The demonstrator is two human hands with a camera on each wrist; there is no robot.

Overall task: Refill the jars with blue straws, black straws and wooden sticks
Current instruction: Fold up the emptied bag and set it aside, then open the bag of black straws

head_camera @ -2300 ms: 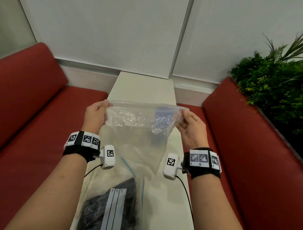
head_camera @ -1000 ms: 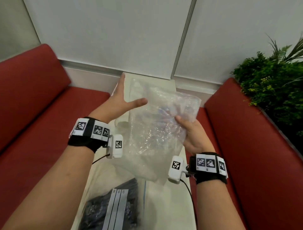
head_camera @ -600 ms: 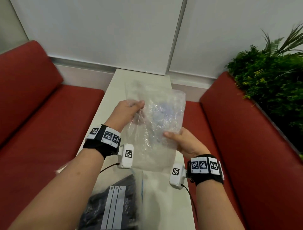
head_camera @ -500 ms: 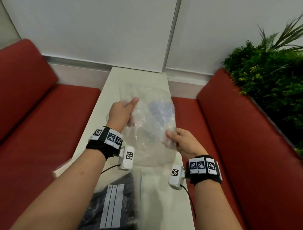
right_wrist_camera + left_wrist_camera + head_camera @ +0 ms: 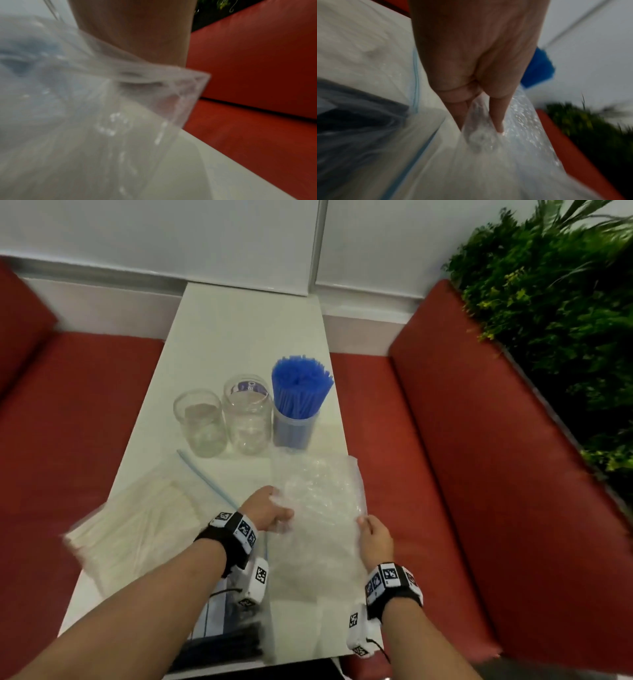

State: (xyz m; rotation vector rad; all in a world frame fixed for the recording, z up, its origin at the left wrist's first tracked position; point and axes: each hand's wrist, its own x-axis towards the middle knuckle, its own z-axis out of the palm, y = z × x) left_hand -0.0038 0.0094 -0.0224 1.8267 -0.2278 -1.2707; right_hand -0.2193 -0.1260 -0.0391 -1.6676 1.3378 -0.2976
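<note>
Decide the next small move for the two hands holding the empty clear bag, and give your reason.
Probably lay the empty clear bag aside on the table: the left hand and right hand both grip it, the blue straws already fill one jar, and two jars stand empty.

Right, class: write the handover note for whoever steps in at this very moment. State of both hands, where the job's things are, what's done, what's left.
Left hand pinches the empty clear bag; right hand grips its right edge, low over the table.
Blue straws stand in the right jar: done.
Middle jar and left jar are empty.
Sticks bag lies at the left; black straws bag at the near edge.
Left: set the empty bag aside, fill both jars.
</note>
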